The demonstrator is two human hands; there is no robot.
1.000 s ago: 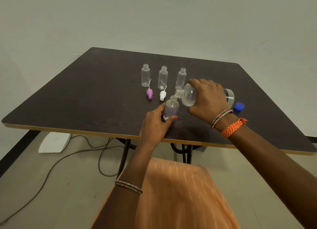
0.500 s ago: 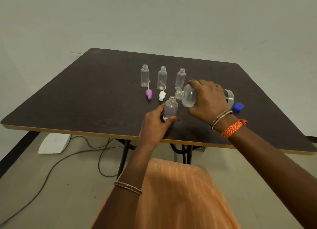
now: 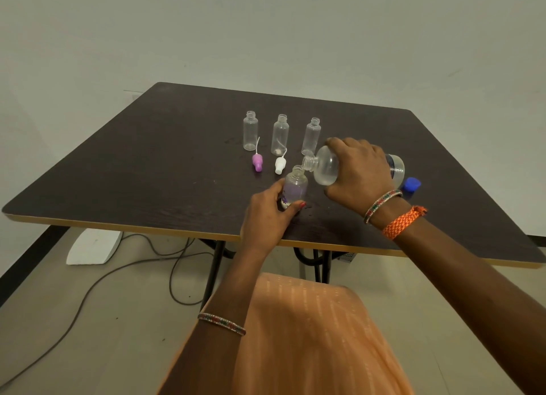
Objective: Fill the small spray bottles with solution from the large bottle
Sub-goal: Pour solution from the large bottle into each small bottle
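My right hand (image 3: pixel 360 177) grips the large clear bottle (image 3: pixel 326 170), tipped on its side with its mouth right at the neck of a small spray bottle (image 3: pixel 295 186). That small bottle stands on the dark table (image 3: pixel 147 170), held near its base by my left hand (image 3: pixel 267 217); it has a purple print on it. Three more small uncapped bottles stand in a row behind: left (image 3: pixel 250 131), middle (image 3: pixel 279 135), right (image 3: pixel 311 136). A purple spray cap (image 3: pixel 257 161) and a white spray cap (image 3: pixel 280 164) lie in front of them.
A blue cap (image 3: pixel 412 184) lies on the table to the right of the large bottle. Small wet spots mark the table near the held bottle. Under the table are black legs, grey cables (image 3: pixel 165 252) and a white foam piece (image 3: pixel 94 246) on the floor.
The large bottle's mouth has stayed at the small bottle's neck, with only slight shifts. Both hands keep their hold.
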